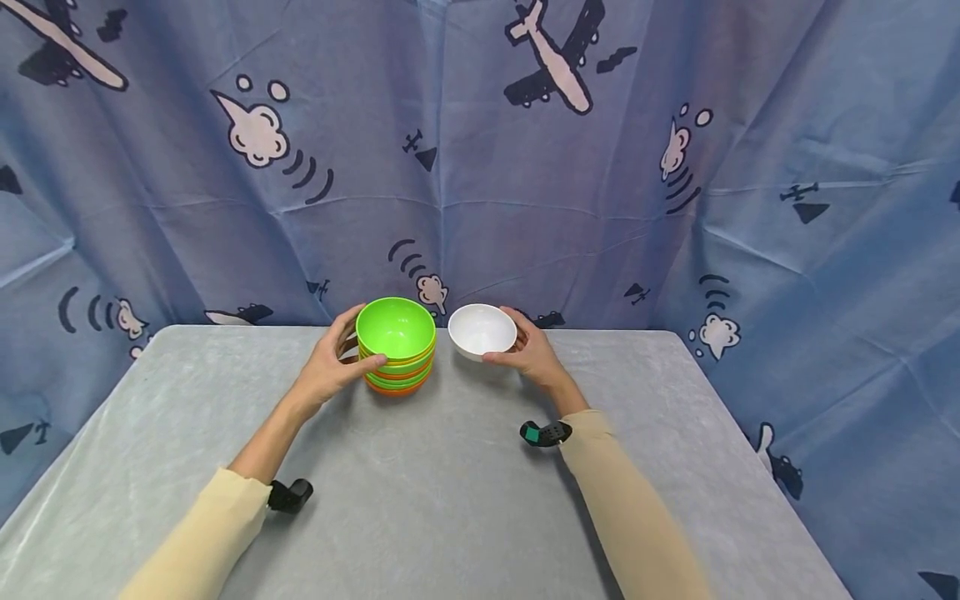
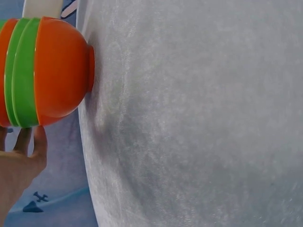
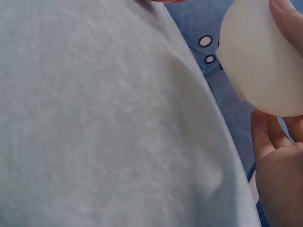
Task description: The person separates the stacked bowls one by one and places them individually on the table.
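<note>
Sideways, the wide-curled left hand [image 1: 328,363] grips stacked bowls [image 1: 396,343], right hand [image 1: 532,352] a white bowl [image 1: 482,332].

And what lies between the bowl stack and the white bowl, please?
In the head view, no object separates the bowl stack from the white bowl: just a narrow gap showing table and curtain.

Soft, even light with diffuse shadows
</note>
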`<state>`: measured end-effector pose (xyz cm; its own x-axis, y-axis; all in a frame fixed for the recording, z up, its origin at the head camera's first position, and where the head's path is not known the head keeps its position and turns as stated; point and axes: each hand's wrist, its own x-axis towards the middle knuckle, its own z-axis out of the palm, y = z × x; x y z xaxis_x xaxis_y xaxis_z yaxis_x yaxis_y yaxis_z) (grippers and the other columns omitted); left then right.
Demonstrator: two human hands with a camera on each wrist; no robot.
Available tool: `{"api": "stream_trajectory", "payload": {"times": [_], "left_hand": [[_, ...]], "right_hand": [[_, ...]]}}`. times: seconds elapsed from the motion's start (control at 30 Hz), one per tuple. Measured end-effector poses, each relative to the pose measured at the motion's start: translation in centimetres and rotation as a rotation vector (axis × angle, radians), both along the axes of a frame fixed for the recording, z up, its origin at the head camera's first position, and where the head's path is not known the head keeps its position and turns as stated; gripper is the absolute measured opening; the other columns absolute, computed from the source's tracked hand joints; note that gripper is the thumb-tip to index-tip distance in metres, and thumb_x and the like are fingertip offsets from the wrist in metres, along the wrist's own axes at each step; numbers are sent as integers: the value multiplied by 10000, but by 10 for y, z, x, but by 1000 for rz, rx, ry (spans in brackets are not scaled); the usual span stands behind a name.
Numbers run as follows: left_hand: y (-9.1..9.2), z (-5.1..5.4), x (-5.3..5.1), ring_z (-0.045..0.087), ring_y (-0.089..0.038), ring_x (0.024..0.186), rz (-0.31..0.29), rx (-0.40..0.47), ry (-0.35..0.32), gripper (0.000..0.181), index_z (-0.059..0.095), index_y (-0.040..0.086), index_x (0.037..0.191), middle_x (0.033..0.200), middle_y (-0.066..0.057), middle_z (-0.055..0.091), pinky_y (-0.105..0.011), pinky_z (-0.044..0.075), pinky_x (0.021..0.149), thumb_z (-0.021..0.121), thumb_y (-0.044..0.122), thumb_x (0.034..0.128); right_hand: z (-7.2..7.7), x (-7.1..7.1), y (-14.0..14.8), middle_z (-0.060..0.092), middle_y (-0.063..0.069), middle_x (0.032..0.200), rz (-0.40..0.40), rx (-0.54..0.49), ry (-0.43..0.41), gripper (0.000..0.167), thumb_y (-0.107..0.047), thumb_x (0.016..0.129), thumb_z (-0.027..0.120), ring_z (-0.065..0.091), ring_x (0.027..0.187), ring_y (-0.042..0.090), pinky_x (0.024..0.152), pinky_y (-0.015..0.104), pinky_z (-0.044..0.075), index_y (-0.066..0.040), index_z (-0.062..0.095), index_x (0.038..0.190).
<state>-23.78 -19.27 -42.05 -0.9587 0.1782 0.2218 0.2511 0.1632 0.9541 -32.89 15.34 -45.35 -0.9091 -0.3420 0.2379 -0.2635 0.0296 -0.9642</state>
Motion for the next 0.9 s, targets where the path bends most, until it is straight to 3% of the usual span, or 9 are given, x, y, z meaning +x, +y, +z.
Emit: {"api": "stream_trajectory", "payload": {"times": [0.2, 0.6, 0.9], "left_hand": [[0, -2, -1, 367, -383, 1405, -4, 2, 1, 843, 236, 127, 1616, 1600, -127, 334, -574, 322, 1122, 745, 109, 945], [-1, -3, -2, 394, -376, 1383, 4, 3, 1, 838, 259, 138, 1609, 1582, -120, 366, -582, 335, 1110, 761, 127, 937], [-2, -3, -2, 385, -381, 1389, 3, 1, -8, 852, 258, 146, 1609, 1585, -120, 356, -589, 334, 1108, 772, 136, 930]], "right_hand": [[-10, -5, -8, 409, 215, 1519, -7, 18, -44, 945, 142, 759, 829, 424, 1375, 329, 1100, 432, 389, 54, 322, 1553], [-22, -11, -7, 374, 175, 1568, -20, 51, -117, 987, 113, 767, 837, 380, 1419, 299, 1124, 421, 361, -14, 302, 1586], [-21, -10, -5, 353, 166, 1582, -11, 74, -139, 1025, 130, 755, 841, 385, 1418, 291, 1110, 391, 380, -20, 274, 1595]]}}
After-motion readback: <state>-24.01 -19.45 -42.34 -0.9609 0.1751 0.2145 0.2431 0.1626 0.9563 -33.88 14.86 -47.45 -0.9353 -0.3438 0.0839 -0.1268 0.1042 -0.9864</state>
